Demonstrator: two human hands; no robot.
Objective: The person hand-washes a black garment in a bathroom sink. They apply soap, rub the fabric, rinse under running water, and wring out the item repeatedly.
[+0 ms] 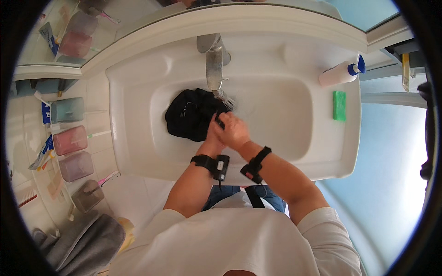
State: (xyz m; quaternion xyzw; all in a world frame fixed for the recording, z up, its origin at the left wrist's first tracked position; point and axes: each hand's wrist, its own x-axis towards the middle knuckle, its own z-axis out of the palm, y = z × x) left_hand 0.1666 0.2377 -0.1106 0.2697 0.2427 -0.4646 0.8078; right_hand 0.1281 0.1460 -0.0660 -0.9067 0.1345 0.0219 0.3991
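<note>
A black fabric item point(188, 115), perhaps a cap, lies bunched in the left half of the white washbasin point(276, 120). It bears a small white outline mark. My right hand point(234, 130) pinches a dark fold of it between thumb and curled fingers. Pressed close against that same fold is my left hand point(214, 132), its fingers partly hidden behind the right. Water sprays from the metal faucet point(214, 69) just above my hands, onto the fabric's right edge. Each wrist wears a black strap with a small box.
On the basin's right rim are a pump bottle point(338, 74) with a blue head and a green bar of soap point(339, 106). Several toothbrush cups point(70, 139) line the left wall. A grey towel point(89, 245) hangs at lower left. A mirror point(145, 24) spans the back.
</note>
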